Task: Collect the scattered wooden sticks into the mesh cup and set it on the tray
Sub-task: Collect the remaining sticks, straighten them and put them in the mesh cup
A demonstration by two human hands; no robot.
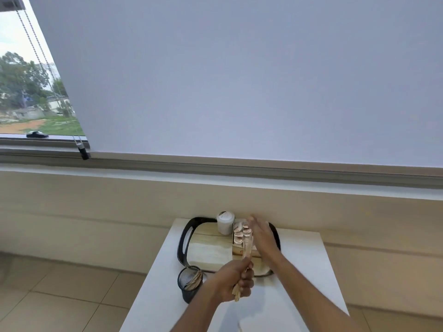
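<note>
A bundle of flat wooden sticks [247,251] stands nearly upright in my left hand [236,280], which is closed around its lower part above the white table [299,283]. My right hand [260,232] is flat with fingers extended, pressed against the top of the bundle over the tray [185,238]. The black mesh cup [189,283] stands on the table just left of my left hand, near the tray's front corner, with several sticks leaning inside. The tray is black-rimmed with a pale wood floor.
On the tray stand a white lidded cup [225,222] at the back and a brown printed box [239,238] beside it. The small table's left edge drops to a tiled floor [60,295]. A wall and window ledge run behind.
</note>
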